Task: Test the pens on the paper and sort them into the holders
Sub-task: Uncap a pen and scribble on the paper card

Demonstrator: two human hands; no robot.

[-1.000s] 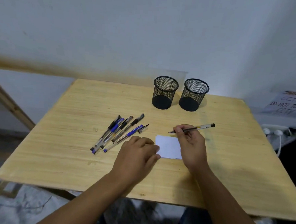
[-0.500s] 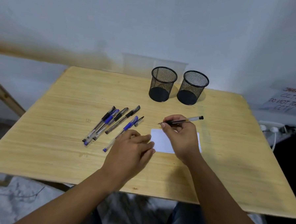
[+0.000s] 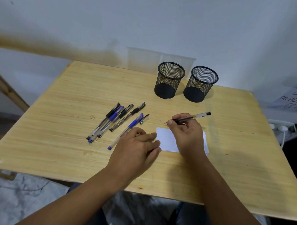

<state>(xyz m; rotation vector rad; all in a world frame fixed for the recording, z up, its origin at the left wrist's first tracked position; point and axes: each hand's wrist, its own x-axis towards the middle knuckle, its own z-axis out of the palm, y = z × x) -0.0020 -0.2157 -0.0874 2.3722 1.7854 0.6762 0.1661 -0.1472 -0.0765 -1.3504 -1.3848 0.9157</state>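
Note:
My right hand (image 3: 187,135) grips an uncapped black pen (image 3: 194,117), tip pointing left just above the far edge of the white paper (image 3: 167,139). My left hand (image 3: 135,149) rests flat on the table, fingertips touching the paper's left edge, holding nothing. Several capped pens (image 3: 116,121), black and blue, lie in a loose bundle to the left of the paper. A loose pen cap (image 3: 144,119) lies beside them. Two black mesh holders, the left holder (image 3: 170,80) and the right holder (image 3: 200,84), stand upright and empty at the back of the table.
The wooden table (image 3: 67,108) ends close to my body at the front. A white wall rises behind it. At the right, off the table, are a handwritten sign (image 3: 294,99) and a power strip with white plugs (image 3: 281,127).
My view has shifted slightly. My right hand with the pen has stayed over the paper's far edge; my left hand stays by the paper's left edge.

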